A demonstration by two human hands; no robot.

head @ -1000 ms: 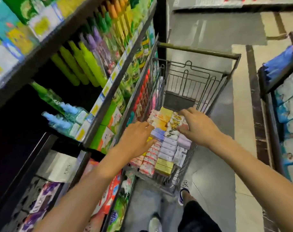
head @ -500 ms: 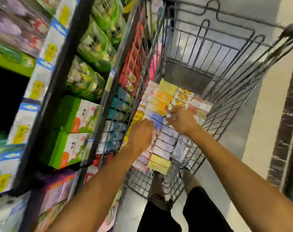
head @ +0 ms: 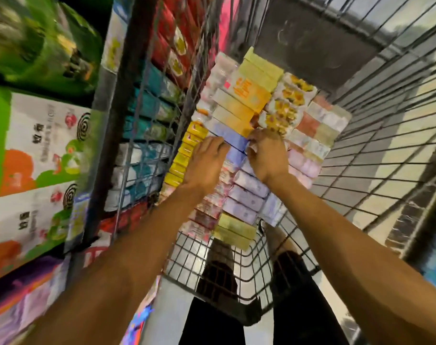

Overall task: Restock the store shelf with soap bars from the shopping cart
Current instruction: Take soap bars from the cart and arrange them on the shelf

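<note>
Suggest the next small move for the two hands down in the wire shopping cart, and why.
Probably close both hands on the lavender-blue soap box and lift it. The left hand and right hand sit at its two ends, fingers curled at its edges, with the box still in its row.

A: What colours do I have in the grey wire shopping cart (head: 376, 135)?

B: From my feed: pale yellow and orange cardboard soap boxes (head: 246, 95) at the top, white wrapped soap bars printed with yellow flowers (head: 286, 105) beside them.

A: And lower?

B: I see lilac wrapped soap bars (head: 249, 190), bright yellow small soap boxes (head: 184, 155) on the left, pink-red patterned ones (head: 209, 207). Green-and-white boxes with a black spiral (head: 42, 145) fill the shelf.
</note>
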